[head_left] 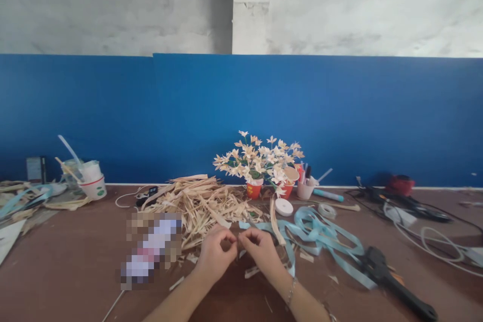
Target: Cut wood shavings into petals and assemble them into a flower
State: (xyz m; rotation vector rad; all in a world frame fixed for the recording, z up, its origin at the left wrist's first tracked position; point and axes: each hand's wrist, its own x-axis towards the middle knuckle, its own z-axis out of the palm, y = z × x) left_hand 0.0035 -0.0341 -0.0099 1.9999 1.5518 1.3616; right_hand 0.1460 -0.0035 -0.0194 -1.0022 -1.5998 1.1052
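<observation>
My left hand [220, 250] and my right hand [260, 247] meet at the fingertips low in the middle of the view. Thumb and forefinger of each are pinched together; what lies between them is too small to make out. Just behind my left hand spreads a heap of dry, pale husk strips [204, 204]. A light blue ribbon [317, 231] lies loosely coiled to the right of my right hand. Beyond the hands, cream-coloured flowers [260, 156] stand in a red cup [254, 189].
A blurred-out object [153, 249] lies left of my hands. A black tool with a long handle [396, 282] is at the right front. White tape rolls [284, 207], cups and cables sit farther back. A blue panel [151, 121] borders the table [68, 271].
</observation>
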